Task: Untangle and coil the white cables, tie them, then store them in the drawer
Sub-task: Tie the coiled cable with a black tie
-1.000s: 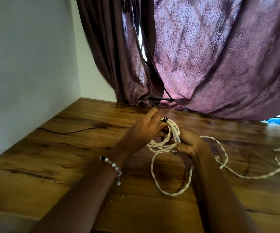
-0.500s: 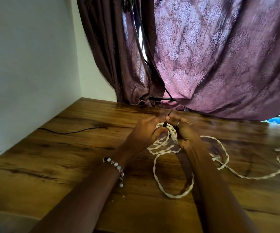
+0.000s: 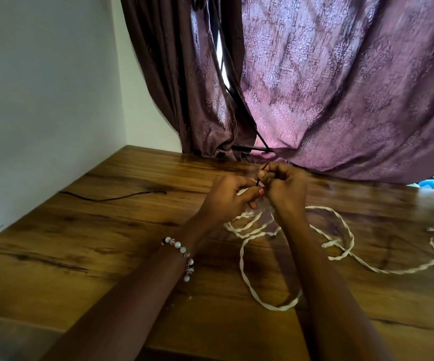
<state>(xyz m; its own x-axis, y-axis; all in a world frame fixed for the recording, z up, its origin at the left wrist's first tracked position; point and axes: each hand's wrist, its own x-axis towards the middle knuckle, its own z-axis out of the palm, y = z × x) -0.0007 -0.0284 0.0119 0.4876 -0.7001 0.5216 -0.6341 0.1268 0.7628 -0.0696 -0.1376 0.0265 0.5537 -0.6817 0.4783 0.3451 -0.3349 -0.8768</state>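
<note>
Head view: on the far left of the desk (image 3: pixel 54 256) lies a thin black wire (image 3: pixel 111 198), well apart from the hands. It has not moved in the last second.

Next comes the left hand (image 3: pixel 227 201), with a bead bracelet (image 3: pixel 182 252) on its wrist. Its grip is curled tight around the bunched loops of the white cable (image 3: pixel 247 272). A second ago this hand sat lower on the coil; now it is lifted a little.

Between the two hands is a thin black tie (image 3: pixel 261 175). A second ago it was only a small dark bit on top of the coil. Now it stands up and looks pulled out longer.

The right hand (image 3: pixel 284 190) was down on the cable a second ago. Now it is up by the left hand, and its grip pinches the tie.

So I think the coil is made and the tying has begun. The knot does not look done yet.

On the right, a long tail of cable lies loose on the desk, with a small plug (image 3: pixel 331 243) near it. No drawer can be seen.
</note>
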